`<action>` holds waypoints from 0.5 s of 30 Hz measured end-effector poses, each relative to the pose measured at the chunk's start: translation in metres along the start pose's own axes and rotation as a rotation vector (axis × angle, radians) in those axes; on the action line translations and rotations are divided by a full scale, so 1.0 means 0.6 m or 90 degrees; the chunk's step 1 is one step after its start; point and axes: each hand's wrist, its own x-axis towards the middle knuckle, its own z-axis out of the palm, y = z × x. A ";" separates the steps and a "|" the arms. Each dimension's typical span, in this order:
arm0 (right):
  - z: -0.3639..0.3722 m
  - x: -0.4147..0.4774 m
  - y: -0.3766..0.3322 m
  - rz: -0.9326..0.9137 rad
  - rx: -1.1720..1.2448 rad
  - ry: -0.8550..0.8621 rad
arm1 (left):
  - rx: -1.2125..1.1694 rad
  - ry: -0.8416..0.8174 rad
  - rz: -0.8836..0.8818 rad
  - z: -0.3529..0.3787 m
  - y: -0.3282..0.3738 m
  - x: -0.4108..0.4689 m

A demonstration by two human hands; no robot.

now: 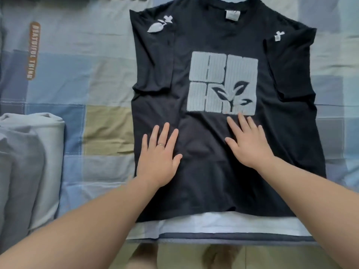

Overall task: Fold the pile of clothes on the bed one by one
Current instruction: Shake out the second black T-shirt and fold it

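Both hands lie flat on the shirt (213,181), palms down, fingers straight and a little spread, and they hold nothing. The left hand (159,158) is at about 7 o'clock from the print (223,82). The right hand (248,142) is at 6 o'clock from it, with the fingertips touching its lower edge. The shirt is spread on the bed (93,55), with the collar (229,8) at 12 o'clock and the hem (194,214) at 6 o'clock, near the bed's edge. Its sleeves (153,59) are turned inward at 10 and 2 o'clock. A white cloth (213,224) shows as a strip under the hem. At 9 o'clock, well apart from the shirt, is a grey pile (29,152) that looks already folded. I judge this to be the smoothing step, before the body is folded. Some risks I see from here: if I push too hard, the thin fabric can bunch in front of my palms and open the sleeve folds again. When I take the hem, my fingers could catch the white cloth too and lift both layers together. The hem is close to the edge, so a pull toward 6 o'clock could drag the shirt off the bed.
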 end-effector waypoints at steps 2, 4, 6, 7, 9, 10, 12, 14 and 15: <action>0.044 -0.054 0.043 0.033 0.015 -0.008 | 0.003 0.004 -0.004 0.031 0.022 -0.039; 0.085 -0.107 0.083 0.061 0.029 -0.013 | 0.005 0.003 -0.019 0.063 0.042 -0.083; 0.123 -0.161 0.121 0.075 0.021 -0.027 | 0.015 -0.001 -0.038 0.097 0.059 -0.132; 0.140 -0.187 0.139 0.082 0.019 -0.039 | 0.017 -0.006 -0.056 0.113 0.068 -0.156; 0.170 -0.239 0.176 0.098 0.025 -0.069 | 0.004 -0.012 -0.098 0.137 0.089 -0.198; 0.183 -0.261 0.194 0.101 0.024 -0.074 | -0.009 -0.008 -0.122 0.146 0.099 -0.215; 0.198 -0.297 0.225 0.109 0.034 -0.088 | -0.042 0.009 -0.165 0.156 0.115 -0.244; 0.206 -0.319 0.251 0.140 0.080 -0.093 | -0.114 0.046 -0.223 0.159 0.130 -0.264; 0.209 -0.328 0.261 0.171 0.118 -0.087 | -0.163 0.068 -0.271 0.157 0.136 -0.271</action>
